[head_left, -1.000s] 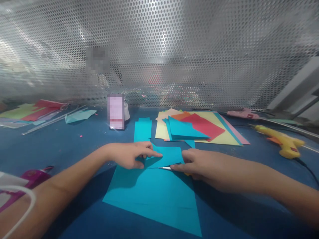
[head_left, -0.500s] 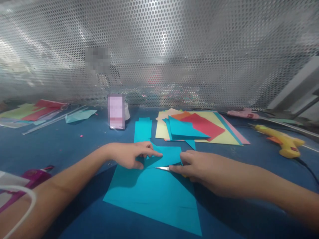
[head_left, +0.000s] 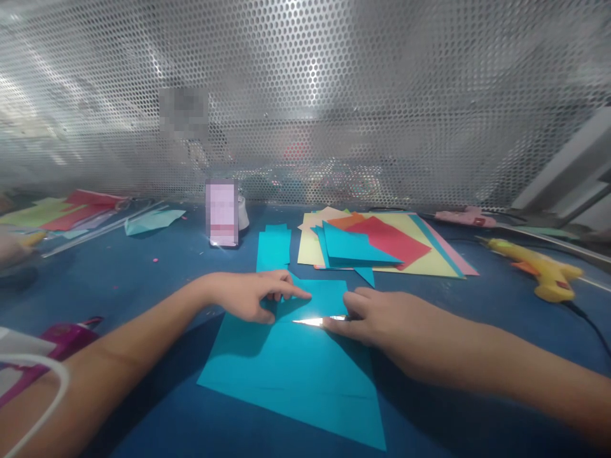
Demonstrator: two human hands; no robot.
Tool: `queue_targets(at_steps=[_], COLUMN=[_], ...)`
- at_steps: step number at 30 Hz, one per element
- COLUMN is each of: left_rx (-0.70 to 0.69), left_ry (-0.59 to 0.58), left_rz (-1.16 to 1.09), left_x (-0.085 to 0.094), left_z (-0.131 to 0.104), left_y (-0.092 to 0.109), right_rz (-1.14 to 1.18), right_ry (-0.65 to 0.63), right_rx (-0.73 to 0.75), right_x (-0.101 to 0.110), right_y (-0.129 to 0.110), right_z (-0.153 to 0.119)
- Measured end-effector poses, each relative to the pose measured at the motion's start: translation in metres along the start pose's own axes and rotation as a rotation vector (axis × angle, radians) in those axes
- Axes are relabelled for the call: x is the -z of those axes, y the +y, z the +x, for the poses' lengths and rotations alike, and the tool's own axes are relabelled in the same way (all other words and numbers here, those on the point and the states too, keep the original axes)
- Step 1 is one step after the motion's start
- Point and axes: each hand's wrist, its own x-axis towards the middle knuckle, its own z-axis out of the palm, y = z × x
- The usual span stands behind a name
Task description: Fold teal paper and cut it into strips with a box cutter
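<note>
My left hand [head_left: 251, 298] lies on a large blue paper sheet [head_left: 296, 381], its index finger stretched out and pressing on the paper's upper part while the other fingers curl. Close by on the right, my right hand [head_left: 382, 318] is closed on a shiny pointed blade [head_left: 311, 322]; its handle is hidden in my palm. The blade lies nearly flat along a line across the paper, its tip toward my left hand. Narrow blue paper pieces [head_left: 273, 248] lie just beyond my left hand.
Coloured paper sheets [head_left: 449, 257] with folded blue paper [head_left: 356, 248] on top lie behind. A yellow glue gun [head_left: 544, 270] is at right, a purple tool [head_left: 67, 343] at left. A phone [head_left: 223, 216] stands near the perforated metal wall [head_left: 305, 95]. Another person's hand [head_left: 16, 250] shows at left.
The blade has shifted slightly left and now catches bright light. My left hand has stayed put. Another person's hand with something yellow has come in at the left edge.
</note>
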Motion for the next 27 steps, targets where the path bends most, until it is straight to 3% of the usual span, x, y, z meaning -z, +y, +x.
queue_targets(at_steps=[12,27], left_rx=[-0.004,-0.091], left_ry=[-0.063,-0.086], left_rz=[0.028,-0.008], left_x=[0.0063,0.0085], left_z=[-0.0009,-0.0028], left_y=[0.0051,-0.0019], right_rz=[0.089,0.116], right_ry=[-0.043,0.006], right_rx=[-0.021,0.016], right_x=[0.0016,-0.0003], right_y=[-0.0023,-0.0054], right_z=[0.0012,0.0054])
